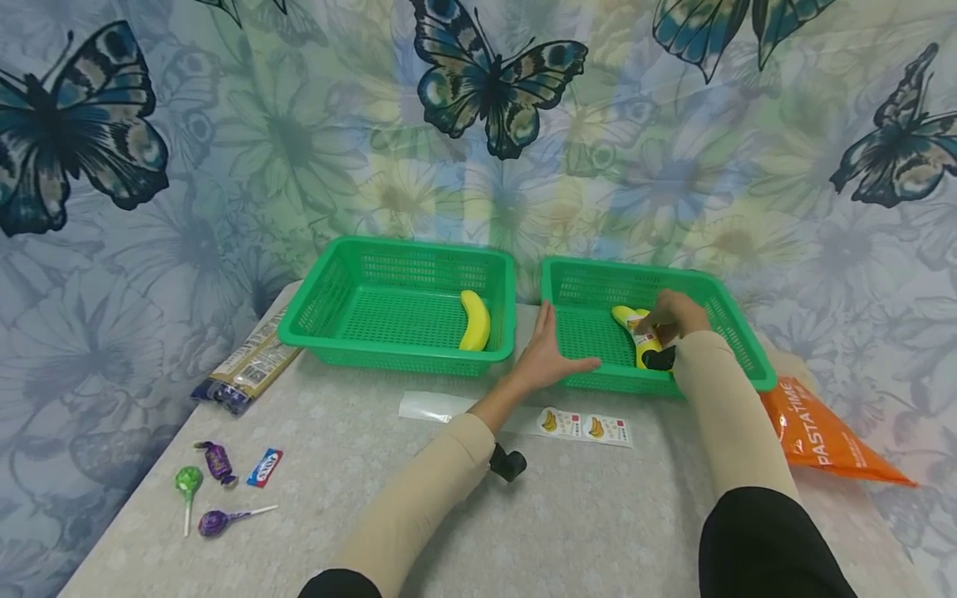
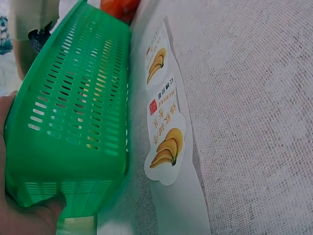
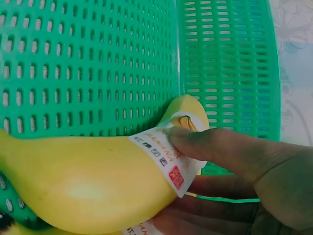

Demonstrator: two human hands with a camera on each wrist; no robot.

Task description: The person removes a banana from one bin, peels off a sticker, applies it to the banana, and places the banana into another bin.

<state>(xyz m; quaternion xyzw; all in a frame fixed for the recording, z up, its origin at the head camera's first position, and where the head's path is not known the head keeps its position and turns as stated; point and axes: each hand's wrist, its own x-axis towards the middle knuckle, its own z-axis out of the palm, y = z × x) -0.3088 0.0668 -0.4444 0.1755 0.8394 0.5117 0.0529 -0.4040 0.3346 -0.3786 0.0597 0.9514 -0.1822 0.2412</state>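
pinching a stickered banana (image 3: 93, 181) in the right grip (image 1: 679, 316), inside the right basket (image 1: 620, 382) near its front edge, with thumb (image 3: 200, 144) over the sticker (image 3: 156, 156), apparently to flatten it; touching that basket's front-left corner with the spread, unclenched left grip (image 1: 549, 357), perhaps for steadying. crowded by a second banana (image 3: 27, 230). walled off from the label strip (image 1: 583, 426) on the desk (image 1: 598, 515) by the basket's front. flanked by an orange pack (image 1: 830, 436) at the desk's right edge, a green lollipop (image 1: 188, 479) towards the left.

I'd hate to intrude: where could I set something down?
Try the table between the candies and left arm, or between it and the right arm, nearer than the stickers. The left basket is bare left of its banana. The right basket is crowded: bananas and right hand inside, left hand at its end.
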